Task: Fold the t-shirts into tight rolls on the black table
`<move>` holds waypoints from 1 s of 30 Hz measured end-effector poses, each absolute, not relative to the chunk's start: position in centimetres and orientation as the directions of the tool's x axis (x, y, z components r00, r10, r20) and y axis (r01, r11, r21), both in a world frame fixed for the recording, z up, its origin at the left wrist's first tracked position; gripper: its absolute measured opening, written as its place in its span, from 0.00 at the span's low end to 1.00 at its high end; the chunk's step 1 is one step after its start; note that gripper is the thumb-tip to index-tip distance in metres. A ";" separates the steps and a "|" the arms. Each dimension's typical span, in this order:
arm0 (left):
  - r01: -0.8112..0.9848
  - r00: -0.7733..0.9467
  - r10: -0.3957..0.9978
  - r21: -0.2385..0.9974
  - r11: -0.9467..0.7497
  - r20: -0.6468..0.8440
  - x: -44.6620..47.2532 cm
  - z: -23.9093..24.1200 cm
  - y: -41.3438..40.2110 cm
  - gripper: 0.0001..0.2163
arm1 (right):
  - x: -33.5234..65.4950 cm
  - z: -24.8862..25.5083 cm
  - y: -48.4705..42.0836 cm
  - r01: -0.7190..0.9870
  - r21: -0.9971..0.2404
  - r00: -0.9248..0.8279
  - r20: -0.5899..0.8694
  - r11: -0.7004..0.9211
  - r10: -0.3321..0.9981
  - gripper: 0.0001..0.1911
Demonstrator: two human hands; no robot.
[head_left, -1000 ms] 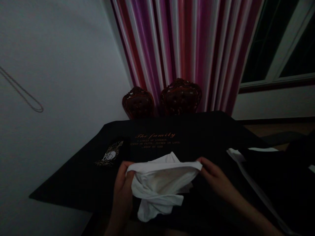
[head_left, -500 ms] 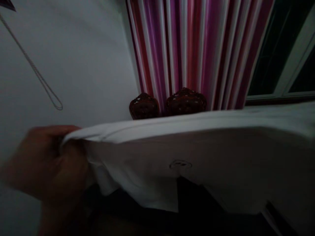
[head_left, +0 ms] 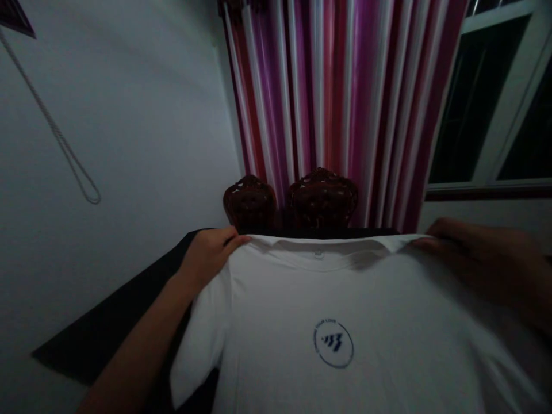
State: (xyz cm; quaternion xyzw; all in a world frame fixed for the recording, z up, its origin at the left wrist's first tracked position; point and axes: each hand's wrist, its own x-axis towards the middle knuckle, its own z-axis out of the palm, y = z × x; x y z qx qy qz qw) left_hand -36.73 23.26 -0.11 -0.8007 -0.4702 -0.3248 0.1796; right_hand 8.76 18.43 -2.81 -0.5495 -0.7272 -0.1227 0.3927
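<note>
A white T-shirt (head_left: 284, 322) hangs stretched between my two hands, its neckline at the top and a round dark-blue print on the chest. My left hand (head_left: 211, 250) pinches the shoulder on the left, thumb and fingers closed on the cloth. At the other shoulder my right hand (head_left: 483, 261), slightly blurred, grips the fabric. The short sleeve on the left droops below my left wrist. The shirt's lower part runs out of the bottom of the view.
Behind the shirt is a dark flat surface (head_left: 125, 322). Two carved dark chairs (head_left: 250, 201) stand beyond it, before a striped curtain (head_left: 319, 86). A window (head_left: 478, 103) is at the right, and a looped cord (head_left: 64, 144) hangs on the left wall.
The shirt has come down and its printed front now faces me, neckline up. My left hand has moved right and away from me. My right hand has come into view.
</note>
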 end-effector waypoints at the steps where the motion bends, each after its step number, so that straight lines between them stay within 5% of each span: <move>1: 0.897 0.370 0.708 -0.032 -0.441 0.602 -36.3 -1.7 25.6 0.21 | 8.2 -3.5 20.2 0.911 -0.183 -0.169 0.650 0.369 0.741 0.27; 5: 0.940 0.336 0.838 -0.097 -0.327 0.431 -33.3 -7.6 34.1 0.18 | 5.3 -8.2 28.7 0.976 0.051 -0.209 0.479 0.210 0.852 0.20; 9: 0.941 0.331 0.881 -0.056 -0.332 0.339 -30.6 -15.3 35.8 0.13 | 3.6 -17.2 32.1 0.984 0.125 -0.169 0.422 0.128 0.891 0.14; 13: 0.955 0.290 0.933 -0.006 -0.296 0.214 -31.3 -24.6 32.3 0.18 | 4.6 -29.0 30.0 0.956 0.073 -0.295 0.280 0.286 0.914 0.21; 17: 0.977 0.206 0.974 0.032 -0.210 0.096 -34.2 -29.6 30.2 0.25 | 6.5 -36.1 28.1 0.973 0.090 -0.231 0.306 0.213 0.924 0.33; 23: 0.984 0.170 0.985 0.055 -0.170 0.005 -35.6 -30.2 32.2 0.28 | 7.7 -36.4 28.8 0.992 0.087 -0.116 0.277 0.096 0.954 0.40; 30: 0.991 0.124 0.988 0.029 -0.128 0.095 -34.1 -29.2 34.4 0.26 | 8.2 -34.2 30.3 1.000 0.015 -0.016 0.143 0.014 0.990 0.40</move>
